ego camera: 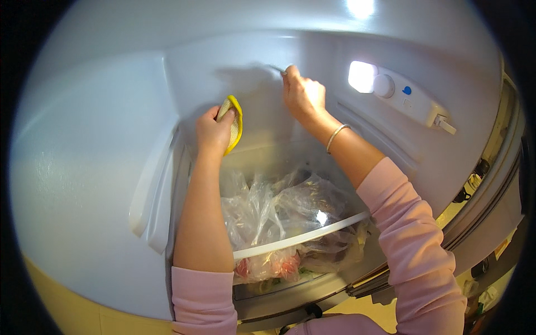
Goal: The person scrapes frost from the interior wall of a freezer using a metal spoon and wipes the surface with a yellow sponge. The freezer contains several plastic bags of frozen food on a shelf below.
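Both hands reach into a refrigerator compartment with a pale back wall. A cleaning pad, whitish and mesh-like with a yellow rim, is pinched between the thumb and fingers of my left hand. Higher up and to the right, my right hand grips a thin, dark, slender tool whose tip points left at the back wall. Its exact kind is too small to tell, and whether the tip touches the wall is unclear. Shadows of the hands fall on the wall.
Below my hands lies a clear shelf with white front trim; clear plastic bags with food show through it. The right wall carries a lit lamp, a dial and a white switch. Ribbed shelf supports line the left wall.
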A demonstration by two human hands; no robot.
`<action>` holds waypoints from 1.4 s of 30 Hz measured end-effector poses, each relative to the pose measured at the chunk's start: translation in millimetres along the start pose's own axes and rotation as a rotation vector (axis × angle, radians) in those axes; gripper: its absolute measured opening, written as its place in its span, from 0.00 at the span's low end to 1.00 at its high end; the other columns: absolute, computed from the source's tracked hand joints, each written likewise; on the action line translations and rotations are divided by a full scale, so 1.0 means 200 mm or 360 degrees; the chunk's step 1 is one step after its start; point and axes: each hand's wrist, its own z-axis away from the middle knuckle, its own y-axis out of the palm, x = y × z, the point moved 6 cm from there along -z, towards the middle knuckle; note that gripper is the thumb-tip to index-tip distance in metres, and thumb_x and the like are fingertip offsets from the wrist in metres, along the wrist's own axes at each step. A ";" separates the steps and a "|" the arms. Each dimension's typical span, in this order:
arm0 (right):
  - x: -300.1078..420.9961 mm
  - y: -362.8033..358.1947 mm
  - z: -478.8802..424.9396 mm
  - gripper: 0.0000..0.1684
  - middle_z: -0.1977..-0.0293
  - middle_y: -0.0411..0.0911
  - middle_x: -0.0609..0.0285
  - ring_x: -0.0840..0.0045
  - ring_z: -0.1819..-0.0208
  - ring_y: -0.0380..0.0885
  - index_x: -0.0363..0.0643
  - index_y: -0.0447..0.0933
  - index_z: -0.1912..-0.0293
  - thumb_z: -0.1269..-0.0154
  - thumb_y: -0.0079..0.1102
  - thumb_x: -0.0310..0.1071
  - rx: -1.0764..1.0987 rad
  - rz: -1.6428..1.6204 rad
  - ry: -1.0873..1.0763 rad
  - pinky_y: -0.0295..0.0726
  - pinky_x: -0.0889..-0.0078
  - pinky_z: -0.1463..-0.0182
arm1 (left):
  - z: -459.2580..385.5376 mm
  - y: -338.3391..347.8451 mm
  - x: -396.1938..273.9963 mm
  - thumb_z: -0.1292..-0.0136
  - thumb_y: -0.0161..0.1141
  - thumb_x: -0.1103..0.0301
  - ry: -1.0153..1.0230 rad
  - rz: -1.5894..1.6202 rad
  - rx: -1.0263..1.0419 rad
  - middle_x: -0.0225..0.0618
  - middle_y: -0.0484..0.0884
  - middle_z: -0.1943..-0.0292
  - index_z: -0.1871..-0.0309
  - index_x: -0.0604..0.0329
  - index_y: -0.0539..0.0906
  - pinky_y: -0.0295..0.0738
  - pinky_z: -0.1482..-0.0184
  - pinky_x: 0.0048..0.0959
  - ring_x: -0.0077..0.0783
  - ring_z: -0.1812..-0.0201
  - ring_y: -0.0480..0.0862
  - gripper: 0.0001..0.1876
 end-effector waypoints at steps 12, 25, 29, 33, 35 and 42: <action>0.02 0.00 0.07 0.07 0.85 0.73 0.52 0.57 0.83 0.73 0.42 0.65 0.71 0.41 0.45 0.34 -0.0187 -0.0105 -0.0204 0.70 0.56 0.80 | 0.00 0.02 0.01 0.48 0.57 0.65 0.0025 0.0020 -0.0005 0.39 0.79 0.74 0.65 0.67 0.78 0.69 0.67 0.27 0.29 0.74 0.76 0.13; -0.02 0.12 0.07 0.08 0.86 0.73 0.53 0.61 0.84 0.74 0.42 0.65 0.69 0.40 0.45 0.36 0.0246 0.0170 -0.0211 0.70 0.61 0.83 | -0.01 0.00 0.02 0.49 0.58 0.64 0.0059 0.0050 0.0009 0.39 0.79 0.75 0.66 0.67 0.78 0.69 0.67 0.27 0.28 0.74 0.76 0.13; 0.09 -0.02 0.05 0.10 0.85 0.74 0.54 0.61 0.83 0.75 0.42 0.64 0.70 0.38 0.41 0.38 -0.0071 -0.0052 -0.0170 0.70 0.61 0.81 | -0.02 -0.01 0.06 0.48 0.58 0.64 0.0042 0.0082 -0.0040 0.38 0.79 0.75 0.66 0.66 0.79 0.69 0.68 0.27 0.27 0.73 0.76 0.13; 0.01 0.11 0.03 0.06 0.89 0.71 0.56 0.61 0.87 0.72 0.42 0.65 0.70 0.41 0.47 0.34 0.0230 0.0222 -0.0333 0.69 0.63 0.84 | 0.00 0.03 -0.02 0.48 0.58 0.64 0.0028 0.0120 0.0031 0.39 0.79 0.75 0.66 0.66 0.79 0.69 0.67 0.27 0.28 0.73 0.77 0.13; 0.04 0.07 0.02 0.06 0.89 0.71 0.56 0.60 0.86 0.72 0.42 0.64 0.69 0.41 0.46 0.34 0.0116 0.0159 -0.0307 0.69 0.61 0.82 | -0.02 0.02 0.00 0.48 0.58 0.64 0.0023 0.0085 0.0042 0.39 0.79 0.74 0.66 0.67 0.78 0.69 0.66 0.27 0.28 0.73 0.77 0.13; -0.06 0.14 0.05 0.10 0.88 0.72 0.54 0.60 0.87 0.71 0.41 0.64 0.71 0.39 0.44 0.37 0.0198 0.0215 -0.0255 0.69 0.59 0.83 | -0.02 0.04 0.01 0.48 0.58 0.66 0.0076 0.0098 0.0032 0.39 0.80 0.74 0.66 0.67 0.78 0.69 0.67 0.27 0.28 0.73 0.77 0.12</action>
